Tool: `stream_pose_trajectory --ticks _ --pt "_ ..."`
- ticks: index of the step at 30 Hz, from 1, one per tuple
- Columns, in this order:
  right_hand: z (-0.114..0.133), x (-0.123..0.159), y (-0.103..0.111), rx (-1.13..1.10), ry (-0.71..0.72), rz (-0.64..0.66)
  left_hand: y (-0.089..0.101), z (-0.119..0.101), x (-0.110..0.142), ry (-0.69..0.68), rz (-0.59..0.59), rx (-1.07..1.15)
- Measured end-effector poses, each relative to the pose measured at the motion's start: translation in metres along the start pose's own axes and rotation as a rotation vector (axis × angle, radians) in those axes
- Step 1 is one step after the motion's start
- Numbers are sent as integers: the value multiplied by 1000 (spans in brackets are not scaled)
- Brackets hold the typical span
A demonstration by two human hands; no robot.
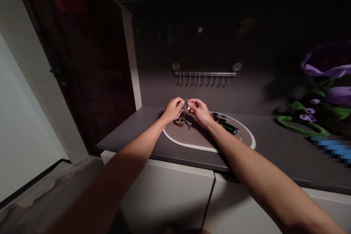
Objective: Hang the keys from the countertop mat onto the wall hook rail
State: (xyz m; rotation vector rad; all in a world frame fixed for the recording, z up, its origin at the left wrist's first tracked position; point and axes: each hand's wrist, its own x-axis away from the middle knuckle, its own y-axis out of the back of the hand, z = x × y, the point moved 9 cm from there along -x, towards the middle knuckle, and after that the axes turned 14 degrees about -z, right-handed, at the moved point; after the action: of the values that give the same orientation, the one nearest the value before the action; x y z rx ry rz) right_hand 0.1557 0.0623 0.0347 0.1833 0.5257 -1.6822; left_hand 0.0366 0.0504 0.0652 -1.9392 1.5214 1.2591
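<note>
Both hands meet above the left part of an oval brown mat (189,140) with a white rim. My left hand (173,109) is closed, pinching a bunch of keys (187,108) on a metal ring. From the other side my right hand (198,110) pinches the same ring between thumb and fingers. Below them, more keys (188,123) dangle or rest near the mat; I cannot tell which. A pink strap shows beside my left fingers. Right of my right wrist lie other keys (221,117) and a dark fob (229,128) with green lettering.
A clear rail (205,74) with several hooks is fixed to the back panel. Purple flowers (338,95) and a green loop (301,127) occupy the counter's right side, beside a blurred blue patch. A dark door (90,62) stands at left. White cabinets (167,190) lie under the counter.
</note>
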Motion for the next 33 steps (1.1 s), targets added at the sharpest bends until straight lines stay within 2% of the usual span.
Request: stream_pose_trajectory --ticks 4,13,16,21,27,33 --pt "-2 3 -1 28 -30 25 7 -1 -3 16 -72 14" --pt "10 4 -2 111 104 -16 10 -4 -3 19 -103 70" --pt "16 5 -1 128 141 -41 10 -3 -2 31 -115 19" --pt "27 4 -3 168 219 -65 15 -3 0 -65 -151 -144" --pt "33 -18 -9 45 115 -168 29 12 0 -44 -214 -342" --pt "36 -54 -26 -6 3 -271 35 22 -2 -15 -220 -517"
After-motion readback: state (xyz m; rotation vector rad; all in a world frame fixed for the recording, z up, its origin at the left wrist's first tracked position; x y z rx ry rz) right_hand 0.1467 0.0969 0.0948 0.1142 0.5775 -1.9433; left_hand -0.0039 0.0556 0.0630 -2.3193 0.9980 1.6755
